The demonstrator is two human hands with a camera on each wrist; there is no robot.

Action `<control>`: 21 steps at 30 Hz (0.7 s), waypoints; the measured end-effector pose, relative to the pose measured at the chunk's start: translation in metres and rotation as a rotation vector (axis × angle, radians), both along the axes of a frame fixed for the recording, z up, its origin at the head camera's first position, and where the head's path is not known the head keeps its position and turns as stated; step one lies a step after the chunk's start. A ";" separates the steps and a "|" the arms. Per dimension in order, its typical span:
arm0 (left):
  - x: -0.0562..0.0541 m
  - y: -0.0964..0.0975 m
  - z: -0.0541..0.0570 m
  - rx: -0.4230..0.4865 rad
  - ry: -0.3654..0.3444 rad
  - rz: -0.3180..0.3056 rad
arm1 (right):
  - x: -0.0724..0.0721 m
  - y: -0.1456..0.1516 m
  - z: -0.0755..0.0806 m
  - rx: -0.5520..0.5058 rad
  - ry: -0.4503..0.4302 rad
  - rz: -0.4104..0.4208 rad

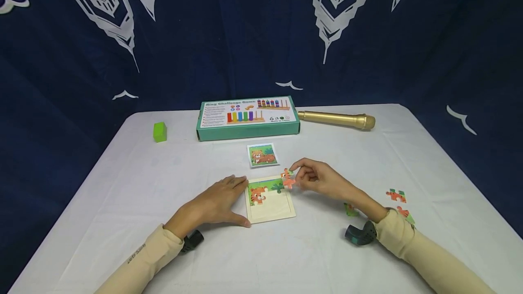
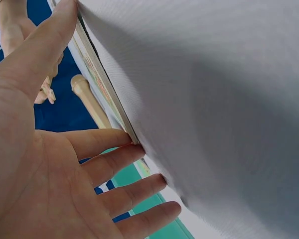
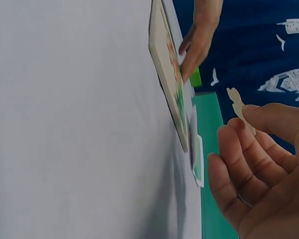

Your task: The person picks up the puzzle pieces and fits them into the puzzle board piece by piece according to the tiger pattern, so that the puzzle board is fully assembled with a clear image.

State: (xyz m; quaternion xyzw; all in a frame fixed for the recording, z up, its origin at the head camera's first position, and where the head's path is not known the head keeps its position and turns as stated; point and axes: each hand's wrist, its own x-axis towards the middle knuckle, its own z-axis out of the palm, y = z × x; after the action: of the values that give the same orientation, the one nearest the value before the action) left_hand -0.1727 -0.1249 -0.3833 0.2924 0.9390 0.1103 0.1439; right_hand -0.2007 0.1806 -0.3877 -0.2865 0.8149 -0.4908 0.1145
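Note:
A square wooden puzzle board (image 1: 271, 210) lies on the table, its top strip and left side filled with tiger-picture pieces and the rest bare wood. My left hand (image 1: 220, 201) rests at the board's left side, thumb near the lower corner and fingertips by the upper one; the left wrist view shows straight, spread fingers at its edge. Between thumb and fingertips, my right hand (image 1: 323, 178) pinches an orange and green puzzle piece (image 1: 288, 179). That piece is held above the board's upper right corner, and the right wrist view shows it edge-on.
Behind the board lies a tiger picture card (image 1: 263, 155). Farther back are a green game box (image 1: 248, 133), a gold microphone (image 1: 337, 119) and a green block (image 1: 160, 132). Loose puzzle pieces (image 1: 396, 195) lie to the right, some partly hidden by my right forearm.

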 end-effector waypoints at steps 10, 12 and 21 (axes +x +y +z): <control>-0.003 0.000 -0.001 -0.014 -0.001 0.001 | 0.001 -0.024 -0.007 0.017 -0.009 0.065; -0.003 0.001 -0.002 -0.011 -0.004 0.001 | 0.001 -0.027 -0.008 0.025 -0.008 0.081; -0.003 0.001 -0.003 -0.009 -0.013 0.011 | 0.002 -0.037 -0.014 0.100 0.030 0.117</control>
State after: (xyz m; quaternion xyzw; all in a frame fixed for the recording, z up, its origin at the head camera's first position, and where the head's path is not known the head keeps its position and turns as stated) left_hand -0.1757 -0.1239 -0.3859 0.2858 0.9401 0.1087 0.1507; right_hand -0.1991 0.1439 -0.4017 -0.3348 0.8220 -0.4374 0.1449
